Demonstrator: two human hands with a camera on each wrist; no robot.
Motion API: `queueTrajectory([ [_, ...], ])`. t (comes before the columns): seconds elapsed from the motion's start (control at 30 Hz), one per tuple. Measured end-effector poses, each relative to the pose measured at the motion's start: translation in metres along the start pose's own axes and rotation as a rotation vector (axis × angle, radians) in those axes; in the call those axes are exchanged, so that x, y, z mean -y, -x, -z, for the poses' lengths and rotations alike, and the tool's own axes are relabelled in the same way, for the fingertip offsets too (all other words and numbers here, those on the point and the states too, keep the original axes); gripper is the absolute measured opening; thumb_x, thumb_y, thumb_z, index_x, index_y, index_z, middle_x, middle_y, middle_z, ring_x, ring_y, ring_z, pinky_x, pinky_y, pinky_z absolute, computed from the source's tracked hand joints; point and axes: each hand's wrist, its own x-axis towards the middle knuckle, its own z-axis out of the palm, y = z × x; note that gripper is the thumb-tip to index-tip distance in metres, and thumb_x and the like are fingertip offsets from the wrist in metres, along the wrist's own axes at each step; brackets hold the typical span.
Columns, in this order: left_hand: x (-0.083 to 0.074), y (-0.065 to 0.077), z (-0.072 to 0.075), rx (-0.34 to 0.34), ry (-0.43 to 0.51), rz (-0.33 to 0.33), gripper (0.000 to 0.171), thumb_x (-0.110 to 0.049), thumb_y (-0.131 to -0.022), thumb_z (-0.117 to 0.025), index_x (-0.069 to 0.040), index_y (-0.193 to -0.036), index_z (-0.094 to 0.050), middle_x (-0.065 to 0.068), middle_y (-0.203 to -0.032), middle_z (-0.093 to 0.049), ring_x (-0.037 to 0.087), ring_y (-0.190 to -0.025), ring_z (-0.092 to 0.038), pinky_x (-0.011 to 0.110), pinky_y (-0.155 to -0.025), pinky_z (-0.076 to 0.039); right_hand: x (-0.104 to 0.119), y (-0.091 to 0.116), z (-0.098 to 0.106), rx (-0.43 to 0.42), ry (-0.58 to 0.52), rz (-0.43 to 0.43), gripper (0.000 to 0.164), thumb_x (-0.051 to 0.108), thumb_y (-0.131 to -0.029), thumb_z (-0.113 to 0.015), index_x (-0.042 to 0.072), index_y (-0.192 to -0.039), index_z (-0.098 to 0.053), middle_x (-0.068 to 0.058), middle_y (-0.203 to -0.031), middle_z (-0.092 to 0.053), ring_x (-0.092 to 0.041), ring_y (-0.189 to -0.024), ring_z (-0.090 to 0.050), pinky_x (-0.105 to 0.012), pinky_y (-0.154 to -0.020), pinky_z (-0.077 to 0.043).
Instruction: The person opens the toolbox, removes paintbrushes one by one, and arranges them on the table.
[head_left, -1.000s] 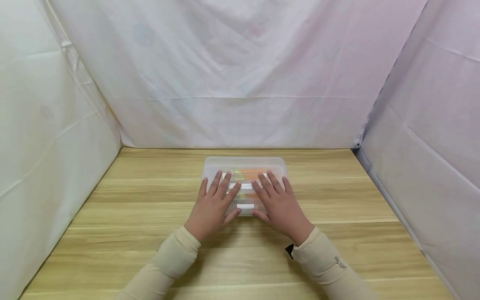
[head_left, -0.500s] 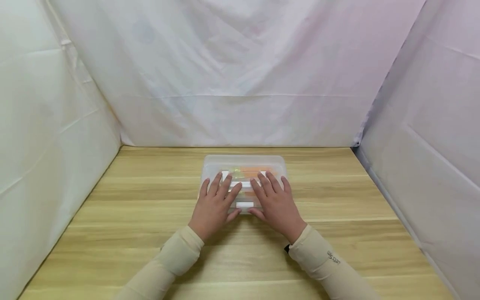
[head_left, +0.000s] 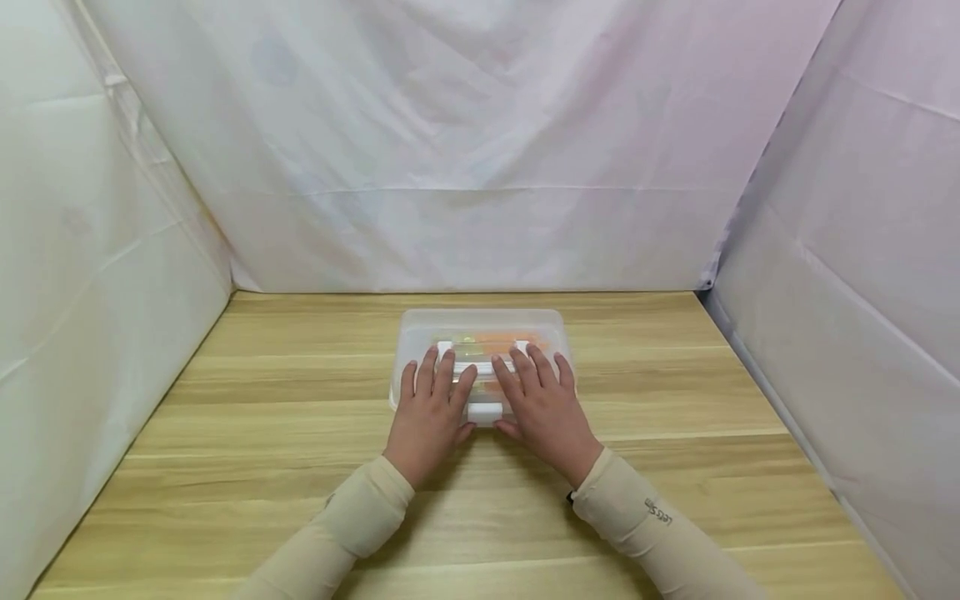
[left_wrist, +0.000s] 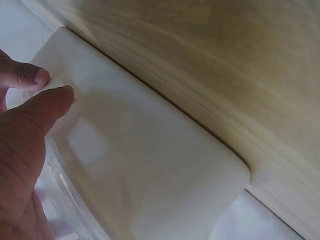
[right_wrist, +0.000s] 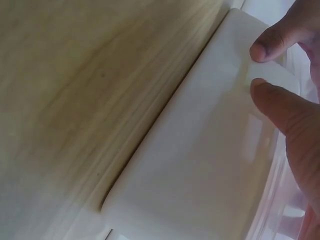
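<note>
A translucent plastic box point(head_left: 480, 320) with a lid stands on the table, green and orange shapes showing through its top. A white carrying handle point(head_left: 483, 367) lies across the lid, and a white latch point(head_left: 485, 411) sits at the front edge. My left hand point(head_left: 429, 421) rests on the lid's left half, fingers spread and fairly straight. On the right half lies my right hand point(head_left: 551, 421), spread likewise. Both thumbs reach the front: in the right wrist view the thumb point(right_wrist: 280, 102) touches the latch point(right_wrist: 272, 77), with the left thumb point(right_wrist: 272, 42) at its other side.
The wood-grain tabletop point(head_left: 225, 467) surrounds the box. White cloth hangs behind as a back curtain point(head_left: 465, 225), with further cloth walls at the left point(head_left: 105, 250) and right point(head_left: 847, 292).
Both thumbs have shifted down over the box's front edge, and the latch's white face shows taller. The hands have drawn slightly nearer each other; the head view has shifted a little.
</note>
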Motion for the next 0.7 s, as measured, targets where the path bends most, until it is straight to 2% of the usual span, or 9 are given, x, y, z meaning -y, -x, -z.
queueTrajectory([
  [0.23,0.000,0.000,-0.002,0.032,-0.024,0.003,0.098,-0.055,-0.069,-0.084,-0.011,-0.141,-0.034,0.026,-0.143,-0.038,0.047,-0.137,-0.032,0.058,-0.105,-0.031,0.005,-0.002,0.000,0.011,0.010,-0.017,0.106,0.056,-0.068,-0.085,0.008,-0.149,-0.037,-0.022,-0.142,-0.042,-0.043,-0.136,-0.035,-0.065,-0.102,-0.031],
  [0.47,-0.003,-0.001,-0.001,0.014,-0.038,0.019,0.099,-0.053,-0.065,-0.087,-0.010,-0.138,-0.035,0.027,-0.141,-0.039,0.047,-0.135,-0.034,0.059,-0.104,-0.032,0.010,-0.002,-0.002,0.009,0.099,-0.017,0.111,0.058,-0.065,-0.086,0.007,-0.149,-0.035,-0.024,-0.139,-0.044,-0.044,-0.132,-0.038,-0.065,-0.100,-0.034],
  [0.7,-0.012,-0.004,-0.002,0.005,-0.071,0.062,0.100,-0.051,-0.062,-0.089,-0.009,-0.135,-0.037,0.028,-0.139,-0.041,0.047,-0.133,-0.036,0.060,-0.103,-0.034,0.014,-0.003,-0.006,-0.015,0.141,-0.021,0.111,0.052,-0.062,-0.090,0.006,-0.146,-0.033,-0.025,-0.136,-0.043,-0.045,-0.128,-0.040,-0.065,-0.099,-0.035],
])
